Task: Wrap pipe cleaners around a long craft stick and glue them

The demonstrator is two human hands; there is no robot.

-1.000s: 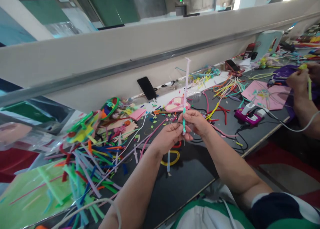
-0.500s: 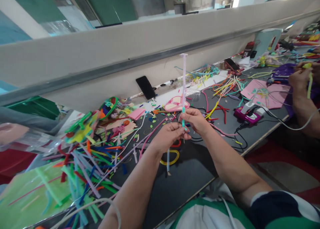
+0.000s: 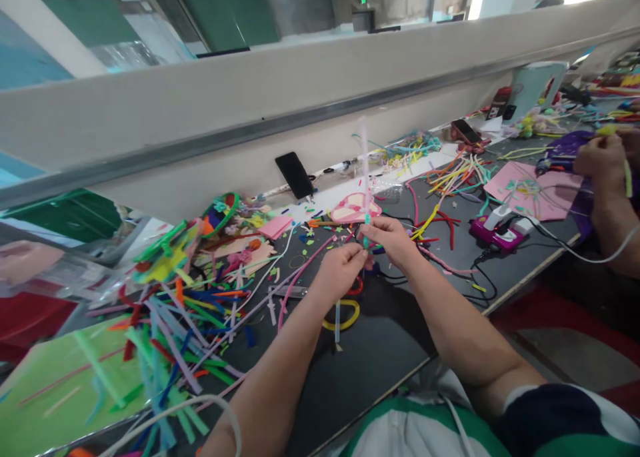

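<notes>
Upright before me stands a lilac pipe cleaner (image 3: 366, 170), its upper part smeared by motion. Near its lower end a teal pipe cleaner (image 3: 367, 218) is wound around it. My right hand (image 3: 387, 236) pinches the stem at the teal part between thumb and fingers. Just below and to the left, my left hand (image 3: 345, 265) is closed, fingertips pressed on the lower teal portion. Fingers hide much of the winding. Under the hands on the table lie a yellow loop handle (image 3: 353, 318) and a translucent stick (image 3: 337, 324).
Loose pipe cleaners (image 3: 175, 337) pile up at left beside a green sheet (image 3: 45, 390). A phone (image 3: 295, 175) leans on the partition. Rightward are a magenta power strip (image 3: 503, 236), cables and a pink sheet (image 3: 530, 184). Another person's hands (image 3: 603, 160) work at far right.
The lilac stem's top has blurred and tilted slightly left. My left fingers have closed in tighter at the teal part. The view has shifted a little.
</notes>
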